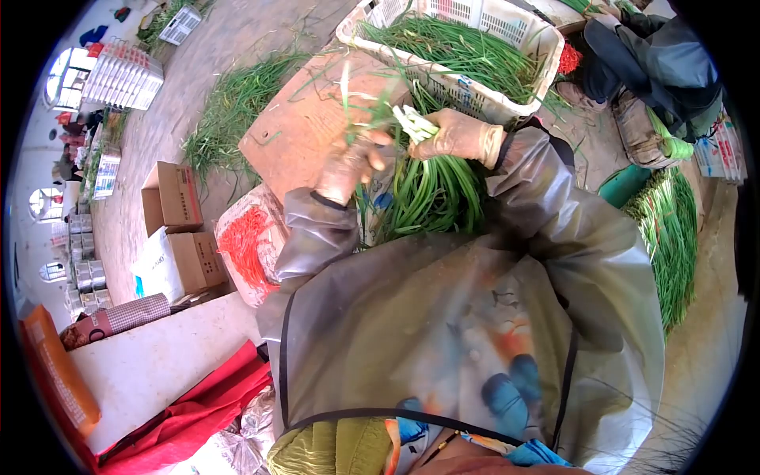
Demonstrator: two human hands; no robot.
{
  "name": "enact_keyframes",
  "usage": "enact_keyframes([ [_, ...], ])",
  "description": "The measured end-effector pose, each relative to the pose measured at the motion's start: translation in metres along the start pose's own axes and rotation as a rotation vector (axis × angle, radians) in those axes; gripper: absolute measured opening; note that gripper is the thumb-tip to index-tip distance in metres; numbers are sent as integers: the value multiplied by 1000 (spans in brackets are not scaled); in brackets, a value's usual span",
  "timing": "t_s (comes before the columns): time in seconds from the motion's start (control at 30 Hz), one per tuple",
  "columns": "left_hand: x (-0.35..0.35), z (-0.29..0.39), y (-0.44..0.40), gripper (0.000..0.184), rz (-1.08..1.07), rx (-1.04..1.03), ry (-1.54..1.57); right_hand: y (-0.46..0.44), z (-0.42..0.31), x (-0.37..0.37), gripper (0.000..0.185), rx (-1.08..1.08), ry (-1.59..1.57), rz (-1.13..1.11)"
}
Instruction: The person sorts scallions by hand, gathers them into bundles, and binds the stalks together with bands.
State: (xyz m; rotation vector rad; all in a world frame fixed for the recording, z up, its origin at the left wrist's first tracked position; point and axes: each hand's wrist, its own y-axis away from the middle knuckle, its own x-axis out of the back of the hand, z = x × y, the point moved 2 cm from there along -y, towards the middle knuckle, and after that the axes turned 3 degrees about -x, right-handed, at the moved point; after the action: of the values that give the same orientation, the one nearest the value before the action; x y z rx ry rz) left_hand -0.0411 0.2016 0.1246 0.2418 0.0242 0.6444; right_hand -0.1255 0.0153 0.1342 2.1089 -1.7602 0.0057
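Observation:
My right hand (459,136), in a pale soiled glove, is closed around a bunch of garlic chives (439,194). Their white stem ends (414,123) stick out past the fingers, and the long green leaves hang down toward my lap. To the left, my gloved left hand (348,168) is somewhat smeared by motion, its thumb and fingers apart. Blurred green and white scraps (346,91) show just above it, seemingly loose. Behind both hands lies a reddish-brown board (305,119) with plant bits on it.
A white plastic crate (546,71) of chives stands beyond my hands. Loose greens (229,111) cover the floor at left, near cardboard boxes (178,198). Red ties (249,245) lie by my left arm. Stacked chives (669,245) and another person's sleeve (673,55) are at right.

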Motion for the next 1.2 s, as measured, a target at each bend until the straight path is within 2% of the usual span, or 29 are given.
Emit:
enact_keyframes([
  [0.07,17,4,6,30,186,-139,147,6,3,3,31,-8,-26,37],
  [0.13,30,0,8,31,210,-167,244,13,7,10,26,17,-202,63],
  [0.17,37,-6,9,31,88,-221,424,23,0,14,23,33,-352,114],
  [0.23,44,-7,12,29,-220,-285,820,41,-8,38,22,247,-446,138],
  [0.27,49,-8,12,29,-213,-286,816,47,-3,51,23,345,-581,154],
  [0.33,56,-5,12,29,-464,-456,953,62,-18,72,23,366,-362,329],
  [0.4,53,4,12,28,-493,-416,958,69,-29,81,23,228,-255,531],
  [0.43,46,7,11,29,-530,-439,978,75,-32,87,22,308,-250,584],
  [0.47,38,11,10,30,-564,-465,1001,86,-41,94,20,439,-334,500],
  [0.53,28,10,3,31,-631,-459,995,99,-54,95,21,507,-488,461],
  [0.57,22,9,1,32,-632,-443,993,104,-64,96,22,414,-222,646],
  [0.6,16,10,-1,32,-638,-424,988,103,-61,97,23,360,-172,644],
  [0.67,10,13,-3,32,-610,-421,984,98,-56,96,18,550,-300,488],
  [0.7,7,15,-5,32,-637,-415,996,101,-55,90,20,562,-465,420],
  [0.73,4,16,-8,33,-661,-406,1012,105,-55,90,22,589,-421,437],
  [0.8,-8,19,-13,32,-715,-420,1048,110,-55,82,23,591,-537,468],
  [0.87,-28,21,-20,32,-525,-319,963,106,-54,88,21,508,-509,496],
  [0.9,-36,4,-36,30,-532,-241,875,108,-58,90,21,481,-521,532],
  [0.93,-44,-18,-52,39,-295,0,623,109,-66,91,20,457,-532,568],
  [0.97,-54,-37,-66,48,-305,22,331,107,-74,96,19,473,-430,622],
  [1.0,-59,-68,-83,59,-308,41,38,103,-63,112,19,306,-231,784],
  [1.03,-49,-124,-106,65,-232,-47,-157,99,-63,121,19,273,-121,875],
  [1.07,-49,-109,-95,66,-183,-121,-329,97,-66,127,19,239,-10,967],
  [1.1,-50,-91,-84,68,-124,-186,-503,102,-73,129,21,243,0,953],
  [1.13,-50,-61,-65,68,-132,-201,-504,107,-77,129,21,247,8,968],
  [1.2,-28,-30,-41,67,-124,-139,-814,113,-88,124,41,567,-96,799],
])
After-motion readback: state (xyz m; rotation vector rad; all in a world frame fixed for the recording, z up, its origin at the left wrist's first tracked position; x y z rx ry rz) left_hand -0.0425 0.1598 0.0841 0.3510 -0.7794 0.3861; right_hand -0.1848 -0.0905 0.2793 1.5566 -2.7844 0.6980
